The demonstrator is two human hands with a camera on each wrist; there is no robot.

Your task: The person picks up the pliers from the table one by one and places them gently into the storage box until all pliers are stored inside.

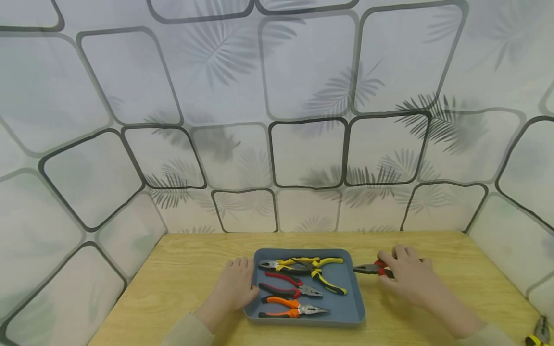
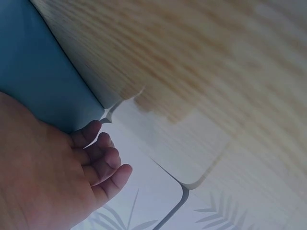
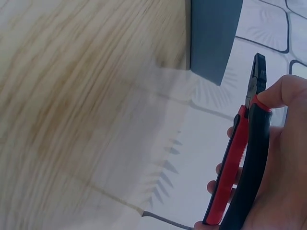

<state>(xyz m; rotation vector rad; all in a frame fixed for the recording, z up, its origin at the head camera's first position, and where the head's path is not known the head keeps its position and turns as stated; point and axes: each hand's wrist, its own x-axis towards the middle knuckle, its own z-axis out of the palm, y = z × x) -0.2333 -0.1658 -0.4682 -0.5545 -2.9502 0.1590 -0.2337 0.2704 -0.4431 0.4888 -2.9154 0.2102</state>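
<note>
A blue-grey tray (image 1: 346,315) lies on the wooden table. Against its left side rests my left hand (image 1: 235,283), thumb at the rim; the left wrist view shows that hand's fingers (image 2: 115,177) loosely bent beside the tray wall (image 2: 53,72). My right hand (image 1: 409,274) holds red-and-black pliers (image 3: 252,139) by the handles, just right of the tray, with their dark nose toward it. Inside the tray are yellow-and-black pliers (image 1: 296,262), another yellow-and-black pair (image 1: 322,278) with spread handles, red-handled pliers (image 1: 292,287) and orange-and-black long-nose pliers (image 1: 298,308).
Further yellow-and-black pliers (image 1: 538,334) lie at the lower right edge of the head view, partly cut off. Patterned white wall covering (image 1: 307,154) surrounds the wooden table (image 1: 190,269) at the back and both sides.
</note>
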